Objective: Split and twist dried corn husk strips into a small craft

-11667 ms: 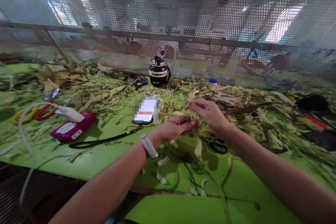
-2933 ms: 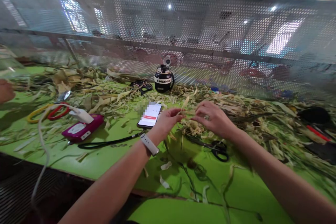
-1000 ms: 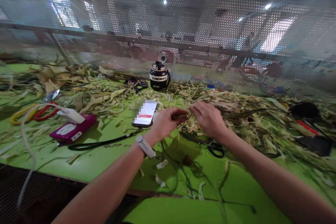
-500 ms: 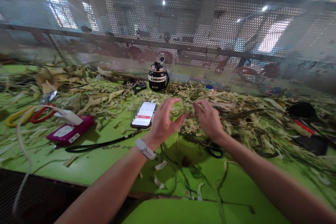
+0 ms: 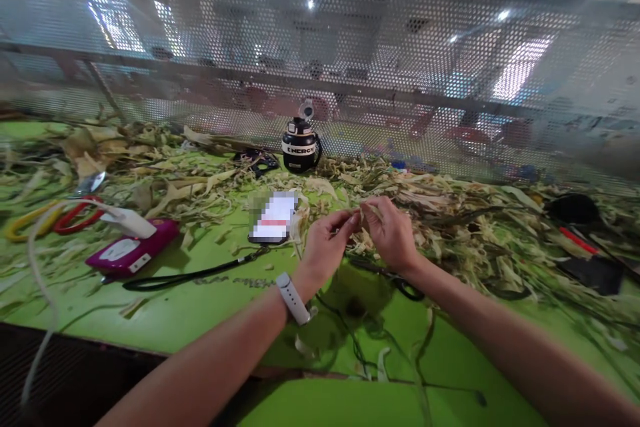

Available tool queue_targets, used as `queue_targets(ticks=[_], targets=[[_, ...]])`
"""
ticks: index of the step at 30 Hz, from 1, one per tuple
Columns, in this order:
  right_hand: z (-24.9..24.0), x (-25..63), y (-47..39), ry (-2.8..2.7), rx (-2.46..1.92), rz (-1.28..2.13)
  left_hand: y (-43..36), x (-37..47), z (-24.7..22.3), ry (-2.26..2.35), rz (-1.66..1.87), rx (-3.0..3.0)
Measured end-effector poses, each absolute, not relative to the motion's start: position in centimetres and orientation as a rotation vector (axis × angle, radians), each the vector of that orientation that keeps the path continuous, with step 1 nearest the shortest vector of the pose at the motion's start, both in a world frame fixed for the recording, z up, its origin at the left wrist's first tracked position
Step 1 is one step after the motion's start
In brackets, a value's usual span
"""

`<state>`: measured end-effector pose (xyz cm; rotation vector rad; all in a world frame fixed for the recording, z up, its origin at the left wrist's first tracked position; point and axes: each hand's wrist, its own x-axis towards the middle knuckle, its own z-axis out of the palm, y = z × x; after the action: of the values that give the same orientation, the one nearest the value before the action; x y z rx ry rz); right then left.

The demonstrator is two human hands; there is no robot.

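Note:
My left hand [image 5: 327,243], with a white band on its wrist, is closed in a pinch. Close against its fingertips, my right hand [image 5: 393,233] pinches too. Between the fingers shows a pale strip of dry husk [image 5: 364,215], mostly covered by them. Another pale husk strip [image 5: 297,230] hangs by the left hand's outer side. Beneath the right wrist lies a pair of dark scissors [image 5: 407,288], partly hidden. Heaps of loose husk strips [image 5: 450,227] surround the hands on the green table [image 5: 280,320].
A phone [image 5: 273,217], black strap [image 5: 190,277] and magenta power bank [image 5: 133,248] with white cable lie left. Yellow and red loop handles [image 5: 77,217] are beyond them. A black bottle [image 5: 300,147] stands before a perforated metal screen [image 5: 360,90]. Dark items [image 5: 590,273] lie right.
My left hand has moved right and its spread fingers have closed into a pinch against my right hand's fingertips. The right hand has shifted slightly left.

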<state>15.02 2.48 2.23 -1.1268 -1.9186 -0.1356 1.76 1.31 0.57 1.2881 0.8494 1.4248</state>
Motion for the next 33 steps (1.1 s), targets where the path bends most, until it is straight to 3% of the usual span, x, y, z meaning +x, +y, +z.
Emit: queue_targets(ticks=[9, 18, 23, 33], targets=[[5.6, 16.3, 2.7, -2.037, -1.222, 0.254, 2.7, -0.7, 1.6, 0.887, 1.272, 1.664], [5.0, 15.5, 2.3, -1.940, -1.309, 0.238, 2.2, -0.4, 1.9, 0.849, 1.226, 1.477], [5.5, 16.0, 2.3, -1.948, -1.347, 0.404, 2.7, -0.9, 1.9, 0.904, 1.292, 1.272], [5.6, 15.4, 0.7, -2.350, -1.090, -0.358, 3.1, -1.4, 1.6, 0.981, 1.351, 1.132]])
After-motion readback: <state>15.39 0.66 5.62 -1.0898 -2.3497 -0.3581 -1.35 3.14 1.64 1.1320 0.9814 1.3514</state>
